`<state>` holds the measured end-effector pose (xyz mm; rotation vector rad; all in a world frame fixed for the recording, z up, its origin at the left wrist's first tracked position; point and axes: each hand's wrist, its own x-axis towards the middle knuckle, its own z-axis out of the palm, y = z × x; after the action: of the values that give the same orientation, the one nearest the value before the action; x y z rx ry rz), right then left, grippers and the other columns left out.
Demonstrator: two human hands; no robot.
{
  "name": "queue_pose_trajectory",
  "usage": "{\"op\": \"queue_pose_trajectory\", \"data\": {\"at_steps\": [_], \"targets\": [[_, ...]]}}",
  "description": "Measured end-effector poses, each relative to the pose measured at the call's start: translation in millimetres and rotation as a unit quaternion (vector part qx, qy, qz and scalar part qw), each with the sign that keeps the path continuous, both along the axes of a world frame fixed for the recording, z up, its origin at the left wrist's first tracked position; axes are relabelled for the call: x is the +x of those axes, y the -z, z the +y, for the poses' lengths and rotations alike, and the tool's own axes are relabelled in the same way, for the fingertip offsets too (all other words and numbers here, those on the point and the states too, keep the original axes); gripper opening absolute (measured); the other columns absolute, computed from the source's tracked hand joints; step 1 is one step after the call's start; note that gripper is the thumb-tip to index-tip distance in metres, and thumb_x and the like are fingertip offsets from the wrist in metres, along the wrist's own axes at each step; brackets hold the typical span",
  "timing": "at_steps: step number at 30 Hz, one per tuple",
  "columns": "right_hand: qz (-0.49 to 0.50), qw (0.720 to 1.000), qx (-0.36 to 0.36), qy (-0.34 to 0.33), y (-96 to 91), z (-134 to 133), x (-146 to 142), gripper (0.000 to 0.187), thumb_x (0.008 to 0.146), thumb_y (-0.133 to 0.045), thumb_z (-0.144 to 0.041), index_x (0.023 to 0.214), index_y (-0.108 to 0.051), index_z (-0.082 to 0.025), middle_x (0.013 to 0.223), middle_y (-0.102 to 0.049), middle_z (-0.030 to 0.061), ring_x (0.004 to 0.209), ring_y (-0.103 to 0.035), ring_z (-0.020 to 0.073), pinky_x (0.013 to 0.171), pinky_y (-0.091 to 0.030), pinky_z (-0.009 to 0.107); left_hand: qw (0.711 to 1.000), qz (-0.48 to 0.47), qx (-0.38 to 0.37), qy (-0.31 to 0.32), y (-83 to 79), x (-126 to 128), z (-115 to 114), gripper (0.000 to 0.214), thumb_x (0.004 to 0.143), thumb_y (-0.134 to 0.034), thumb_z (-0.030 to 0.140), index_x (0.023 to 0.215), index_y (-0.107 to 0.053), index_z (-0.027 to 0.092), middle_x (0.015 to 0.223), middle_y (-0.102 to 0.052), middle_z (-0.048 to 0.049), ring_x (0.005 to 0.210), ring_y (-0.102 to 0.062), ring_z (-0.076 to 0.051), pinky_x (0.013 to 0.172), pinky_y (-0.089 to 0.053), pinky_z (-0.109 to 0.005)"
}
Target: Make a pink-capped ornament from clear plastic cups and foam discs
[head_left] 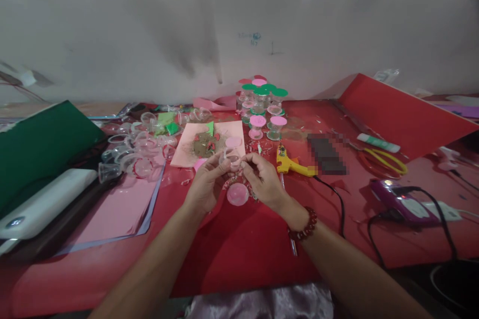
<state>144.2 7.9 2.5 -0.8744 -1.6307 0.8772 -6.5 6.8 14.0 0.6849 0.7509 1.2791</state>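
Between my two hands is a small clear plastic cup (232,159), raised just over the table. My left hand (205,183) has its fingers closed round the left side of the cup. On the other side, my right hand (265,180) pinches the cup's edge with thumb and fingers. Below them a round pink-topped piece (237,194) lies on the red surface. Directly behind the cup, a pink paper disc (233,142) shows near a pink sheet (181,152) with a brown patch and paper scraps on it.
Several cup pairs with green and pink discs (279,92) stand at the back. Clear cups (140,147) pile up at left. On the right are a yellow glue gun (294,164), yellow-handled scissors (389,159), a glue stick (377,142) and a purple power box (404,204) with cables.
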Motion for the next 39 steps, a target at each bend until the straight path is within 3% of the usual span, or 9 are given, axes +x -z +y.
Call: {"op": "queue_pose_trajectory", "data": {"at_steps": [10, 20, 30, 39], "targets": [[-0.027, 0.999, 0.039, -0.008, -1.1, -1, 2, 0.009, 0.092, -0.057, -0.023, 0.092, -0.065, -0.019, 0.09, -0.066, 0.0045, 0.086, -0.062, 0.0157, 0.077, -0.049, 0.029, 1.0, 0.01, 0.0, -0.003, -0.8, 0, -2, 0.042, 0.062, -0.086, 0.022, 0.1, -0.07, 0.016, 0.084, -0.072, -0.0007, 0.063, -0.063, -0.008, 0.061, -0.051, -0.018], [-0.044, 0.998, 0.052, -0.012, -0.7, 3, 2, 0.006, 0.088, -0.063, -0.021, 0.089, -0.069, -0.021, 0.084, -0.062, 0.0028, 0.078, -0.059, 0.0145, 0.069, -0.046, 0.027, 1.0, 0.014, -0.012, -0.007, -1.7, 1, -1, 0.041, 0.06, -0.086, 0.02, 0.099, -0.071, 0.016, 0.086, -0.073, -0.0019, 0.064, -0.063, -0.009, 0.06, -0.052, -0.02], [0.04, 0.999, -0.029, -0.022, 6.1, 7, 0, 0.009, 0.082, -0.07, -0.025, 0.076, -0.066, -0.019, 0.076, -0.062, 0.0008, 0.073, -0.059, 0.0145, 0.067, -0.047, 0.027, 1.0, 0.014, -0.017, -0.004, -3.5, 2, -3, 0.037, 0.062, -0.084, 0.018, 0.096, -0.073, 0.016, 0.081, -0.072, -0.0013, 0.062, -0.062, -0.009, 0.059, -0.05, -0.02], [0.027, 0.999, 0.036, 0.02, 4.0, 5, 1, 0.012, 0.081, -0.071, -0.019, 0.072, -0.064, -0.02, 0.076, -0.061, 0.0002, 0.075, -0.058, 0.0146, 0.069, -0.047, 0.026, 1.0, 0.016, -0.023, -0.003, -1.6, 1, -3, 0.044, 0.061, -0.085, 0.021, 0.102, -0.071, 0.015, 0.084, -0.072, -0.0018, 0.062, -0.063, -0.009, 0.058, -0.051, -0.019]]}}
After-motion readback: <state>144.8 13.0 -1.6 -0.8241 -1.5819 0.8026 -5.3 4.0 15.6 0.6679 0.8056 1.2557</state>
